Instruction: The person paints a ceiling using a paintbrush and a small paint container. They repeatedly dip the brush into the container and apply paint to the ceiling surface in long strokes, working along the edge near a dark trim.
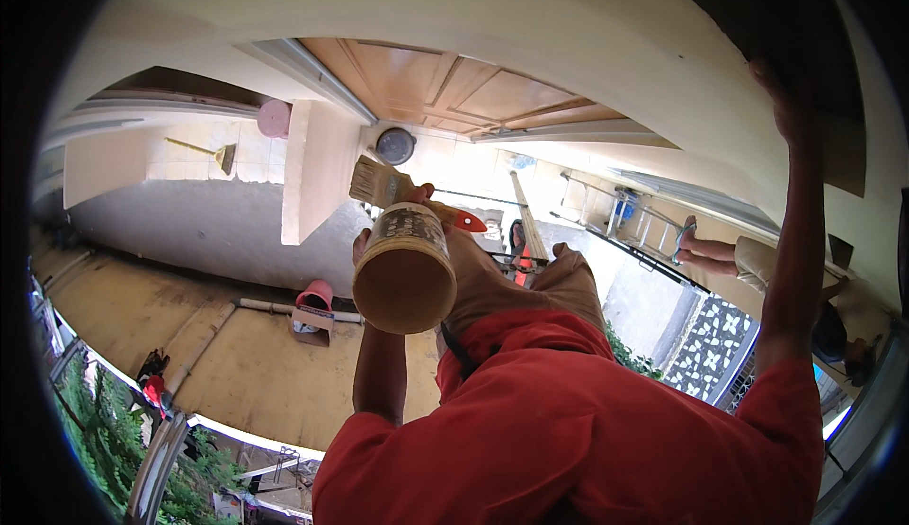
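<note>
Likely light and stiff, so hold tub point(404, 265) by its sides, like left hand point(423, 194), with fingers curled round tub and brush point(389, 187); can't tell fingers of right hand point(782, 97).

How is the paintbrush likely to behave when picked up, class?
The paintbrush has a wide, flat head, so it probably won't roll. Its red-orange handle looks like one solid piece, so probably stiff. The bristles, a tuft of fibres, would likely flex when pushed.
</note>
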Available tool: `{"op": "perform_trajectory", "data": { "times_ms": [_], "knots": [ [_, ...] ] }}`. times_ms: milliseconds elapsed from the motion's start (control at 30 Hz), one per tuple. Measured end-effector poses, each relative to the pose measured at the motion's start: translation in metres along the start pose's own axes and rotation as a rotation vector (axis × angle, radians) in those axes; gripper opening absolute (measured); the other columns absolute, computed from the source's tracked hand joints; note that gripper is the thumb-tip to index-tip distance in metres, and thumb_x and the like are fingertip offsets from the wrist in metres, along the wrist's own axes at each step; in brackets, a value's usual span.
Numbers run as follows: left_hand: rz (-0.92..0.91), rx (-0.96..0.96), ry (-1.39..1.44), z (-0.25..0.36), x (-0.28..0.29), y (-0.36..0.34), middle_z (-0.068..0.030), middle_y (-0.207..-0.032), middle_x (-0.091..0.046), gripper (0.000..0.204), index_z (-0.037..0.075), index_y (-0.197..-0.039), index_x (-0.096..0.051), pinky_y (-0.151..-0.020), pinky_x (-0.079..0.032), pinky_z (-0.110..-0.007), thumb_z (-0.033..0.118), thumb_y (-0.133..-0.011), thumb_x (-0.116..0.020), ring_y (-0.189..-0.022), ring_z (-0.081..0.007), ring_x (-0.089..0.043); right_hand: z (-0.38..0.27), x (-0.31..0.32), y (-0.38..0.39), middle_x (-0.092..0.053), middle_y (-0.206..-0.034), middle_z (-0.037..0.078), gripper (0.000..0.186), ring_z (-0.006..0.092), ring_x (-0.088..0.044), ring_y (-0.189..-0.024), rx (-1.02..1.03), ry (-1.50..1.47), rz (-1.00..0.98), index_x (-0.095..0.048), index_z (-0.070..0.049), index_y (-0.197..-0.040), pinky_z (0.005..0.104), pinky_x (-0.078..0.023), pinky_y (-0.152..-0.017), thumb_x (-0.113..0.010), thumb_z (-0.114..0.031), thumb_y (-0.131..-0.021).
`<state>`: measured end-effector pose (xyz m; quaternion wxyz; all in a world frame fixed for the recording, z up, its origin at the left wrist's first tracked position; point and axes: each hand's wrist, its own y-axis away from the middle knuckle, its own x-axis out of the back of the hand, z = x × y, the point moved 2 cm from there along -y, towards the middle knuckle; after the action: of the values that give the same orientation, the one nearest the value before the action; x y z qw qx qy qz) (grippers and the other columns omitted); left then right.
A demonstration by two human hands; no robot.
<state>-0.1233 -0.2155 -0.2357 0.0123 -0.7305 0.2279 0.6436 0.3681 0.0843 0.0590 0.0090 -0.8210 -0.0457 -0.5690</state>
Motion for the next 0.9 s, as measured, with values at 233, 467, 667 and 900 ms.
{"op": "perform_trajectory", "data": {
  "times_ms": [233, 467, 667, 900],
  "knots": [
    [-0.158, 0.030, 0.050, -0.064, 0.017, 0.036, -0.0215, -0.171, -0.034, 0.104, -0.003, -0.169, -0.022, -0.109, -0.058, -0.063, 0.055, -0.098, -0.069, -0.140, -0.0490, -0.056, -0.058, -0.015, 0.004, -0.067, -0.129, 0.014, 0.062, 0.0311, -0.058, -0.118, 0.226, 0.158, 0.205, -0.071, -0.012, -0.135, 0.0466, -0.042, -0.106, -0.078, -0.055, -0.091],
    [-0.201, 0.020, -0.046, -0.139, -0.012, 0.035, -0.0208, -0.171, -0.034, 0.102, -0.002, -0.169, -0.022, -0.108, -0.059, -0.063, 0.055, -0.098, -0.069, -0.140, -0.0484, -0.055, -0.072, -0.012, 0.009, -0.044, -0.161, 0.022, 0.099, 0.0425, -0.030, -0.150, 0.238, 0.258, 0.178, -0.055, -0.015, -0.157, 0.0586, -0.016, -0.124, -0.067, -0.082, -0.084],
    [-0.211, 0.021, -0.196, -0.211, -0.050, 0.027, -0.0202, -0.171, -0.034, 0.101, -0.001, -0.169, -0.023, -0.107, -0.059, -0.063, 0.054, -0.098, -0.069, -0.140, -0.0479, -0.055, -0.083, -0.010, 0.014, -0.028, -0.177, 0.027, 0.114, 0.0468, -0.011, -0.166, 0.206, 0.165, 0.093, -0.049, -0.017, -0.166, 0.0661, 0.002, -0.132, -0.058, -0.095, -0.082],
    [-0.193, 0.069, -0.351, -0.266, -0.052, 0.027, -0.0195, -0.171, -0.034, 0.099, 0.000, -0.169, -0.023, -0.106, -0.059, -0.063, 0.054, -0.099, -0.068, -0.139, -0.0474, -0.055, -0.073, -0.005, 0.019, -0.020, -0.179, 0.027, 0.116, 0.0457, -0.008, -0.167, 0.309, 0.045, 0.099, -0.043, -0.013, -0.168, 0.0646, -0.001, -0.133, -0.053, -0.094, -0.086]
  ]
}}
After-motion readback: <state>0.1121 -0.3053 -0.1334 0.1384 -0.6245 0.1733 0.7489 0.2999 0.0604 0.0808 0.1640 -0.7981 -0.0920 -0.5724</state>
